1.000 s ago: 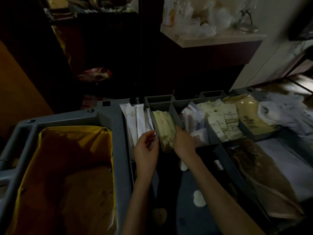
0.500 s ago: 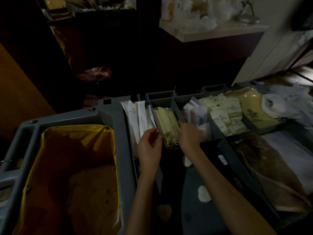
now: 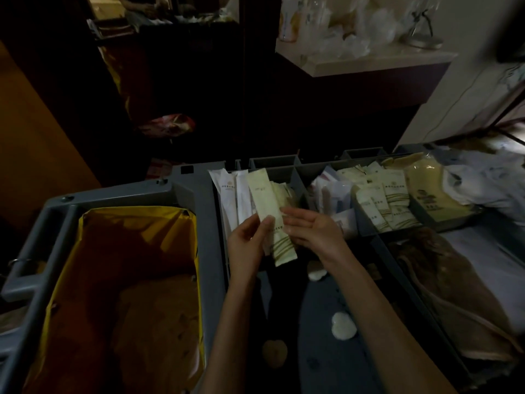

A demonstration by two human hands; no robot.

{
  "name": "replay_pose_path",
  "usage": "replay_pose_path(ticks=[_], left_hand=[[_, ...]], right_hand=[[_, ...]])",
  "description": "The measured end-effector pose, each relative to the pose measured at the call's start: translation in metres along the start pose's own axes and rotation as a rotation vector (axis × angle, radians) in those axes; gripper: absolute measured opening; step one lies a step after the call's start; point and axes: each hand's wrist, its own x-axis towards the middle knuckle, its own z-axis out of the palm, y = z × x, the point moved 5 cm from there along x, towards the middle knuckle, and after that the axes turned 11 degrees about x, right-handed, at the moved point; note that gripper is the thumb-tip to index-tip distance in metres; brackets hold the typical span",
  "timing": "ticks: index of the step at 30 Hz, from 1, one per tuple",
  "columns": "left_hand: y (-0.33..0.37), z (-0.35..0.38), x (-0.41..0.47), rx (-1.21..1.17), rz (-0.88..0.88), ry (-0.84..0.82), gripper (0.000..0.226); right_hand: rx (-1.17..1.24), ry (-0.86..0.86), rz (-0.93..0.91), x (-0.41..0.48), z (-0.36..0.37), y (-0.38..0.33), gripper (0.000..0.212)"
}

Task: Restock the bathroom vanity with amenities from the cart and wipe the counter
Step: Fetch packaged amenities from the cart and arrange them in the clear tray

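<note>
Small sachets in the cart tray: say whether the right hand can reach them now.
Probably yes. The right hand is open and grips nothing (the left hand pinches the long packet); the sachets lie uncovered, close on its right.

The cart (image 3: 196, 194) is grey, and the bag (image 3: 127, 216) lining its bin at the lower left is yellow. At the centre, the long packet (image 3: 265, 206) is pale cream with thin curved gold-brown lines across its lower end. Left of it stand white sleeves (image 3: 227, 194). The small packets (image 3: 383, 206) at the right are cream with similar gold lines. A brown cloth (image 3: 454, 280) fills the lower right, with a white cloth (image 3: 488, 180) above it. The worktop (image 3: 369, 64) at the upper right is pale cream.
</note>
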Motion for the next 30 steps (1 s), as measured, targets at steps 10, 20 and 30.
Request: replay_pose_path(ticks=[10, 20, 30], left_hand=[[-0.002, -0.016, -0.006, 0.012, -0.077, 0.097, 0.012], [0.000, -0.013, -0.007, 0.061, -0.099, 0.050, 0.013], [-0.001, -0.014, -0.005, 0.084, -0.108, 0.047, 0.016]], right_hand=[[-0.358, 0.188, -0.201, 0.021, -0.019, -0.006, 0.018], [-1.335, 0.275, -0.145, 0.063, -0.008, 0.021, 0.024], [-1.262, 0.459, -0.299, 0.061, -0.023, 0.024, 0.033]])
